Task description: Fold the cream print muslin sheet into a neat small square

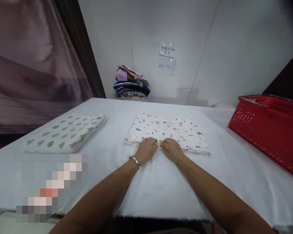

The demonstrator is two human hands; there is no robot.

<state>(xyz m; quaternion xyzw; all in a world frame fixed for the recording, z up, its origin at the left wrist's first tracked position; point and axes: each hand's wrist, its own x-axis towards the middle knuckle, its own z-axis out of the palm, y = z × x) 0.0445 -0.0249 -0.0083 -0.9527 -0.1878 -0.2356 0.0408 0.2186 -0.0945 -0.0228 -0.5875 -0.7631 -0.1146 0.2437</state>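
A folded white cloth (168, 128) with a small print of plants and animals lies flat on the white-covered table, its layers showing along the near edge. My left hand (146, 150), with a silver bracelet at the wrist, has its fingers curled on the middle of that near edge. Close beside it, my right hand (171, 149) grips the same edge, fingertips bent down. The thumbs are mostly hidden. To the left lies another folded cloth (65, 131), white with grey cloud shapes, thicker and apart from both hands.
A red perforated basket (271, 130) with a metal handle stands on the right. Behind the table's far edge is a stack of folded fabrics (132, 84). Paper notes (166, 66) hang on the wall; a curtain (39, 65) hangs left. A pixelated patch covers the lower left.
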